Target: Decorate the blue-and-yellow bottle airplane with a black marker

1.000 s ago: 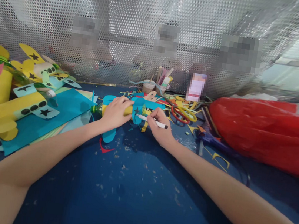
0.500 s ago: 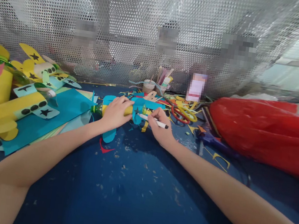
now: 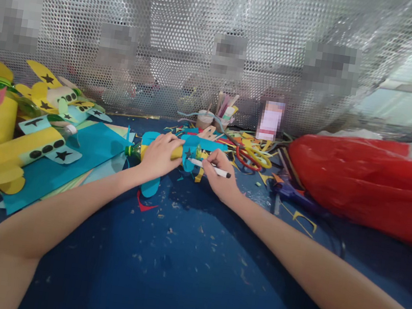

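bottle plane [image 3: 178, 152]: axis left-right, neck [image 3: 135, 151] left | left hand [image 3: 159, 157]: clamped over it | right hand [image 3: 223, 182]: pinching pen [image 3: 222, 172], tip [image 3: 191, 160] left

A craft corner, folks, that's where we are, quite possibly a workshop! Look at this blue table [image 3: 156, 281], speckled with pale flecks and littered with paper offcuts [image 3: 146, 206]. Bottle airplanes [image 3: 38, 147] crowd the left, beside coloured paper sheets [image 3: 78, 153]. There's a marker [image 3: 197, 162] in play, red-handled scissors [image 3: 246, 158], a cup of sticks [image 3: 222, 121], and silvery perforated sheeting [image 3: 189, 7] walling off the back!
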Action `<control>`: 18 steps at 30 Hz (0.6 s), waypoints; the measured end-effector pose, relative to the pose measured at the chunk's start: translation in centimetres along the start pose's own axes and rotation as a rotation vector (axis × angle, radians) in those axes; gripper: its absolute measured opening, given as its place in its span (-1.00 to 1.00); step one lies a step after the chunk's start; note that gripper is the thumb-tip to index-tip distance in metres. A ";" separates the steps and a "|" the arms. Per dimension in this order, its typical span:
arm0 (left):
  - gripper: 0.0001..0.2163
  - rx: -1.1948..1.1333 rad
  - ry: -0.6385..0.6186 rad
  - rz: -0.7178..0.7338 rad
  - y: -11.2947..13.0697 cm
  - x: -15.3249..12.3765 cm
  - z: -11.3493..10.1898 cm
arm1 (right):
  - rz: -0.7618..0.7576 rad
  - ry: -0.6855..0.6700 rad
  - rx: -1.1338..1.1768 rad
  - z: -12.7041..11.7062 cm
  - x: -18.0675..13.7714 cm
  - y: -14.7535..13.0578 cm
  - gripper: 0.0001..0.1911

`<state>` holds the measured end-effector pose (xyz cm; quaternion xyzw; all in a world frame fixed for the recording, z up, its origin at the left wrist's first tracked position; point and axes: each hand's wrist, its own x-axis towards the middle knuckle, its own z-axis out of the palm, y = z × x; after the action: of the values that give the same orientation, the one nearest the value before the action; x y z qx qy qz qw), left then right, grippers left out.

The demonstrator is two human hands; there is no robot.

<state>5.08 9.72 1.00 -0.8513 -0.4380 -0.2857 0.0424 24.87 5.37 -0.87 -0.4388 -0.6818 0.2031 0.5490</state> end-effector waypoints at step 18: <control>-0.60 0.004 -0.012 -0.001 -0.1 0.0 0.0 | 0.048 0.167 0.099 -0.1 0.1 0.4 -0.80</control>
<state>4.98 9.80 0.96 -0.8528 -0.4390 -0.2798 0.0413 25.14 5.65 -1.13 -0.4426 -0.6122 0.2124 0.6199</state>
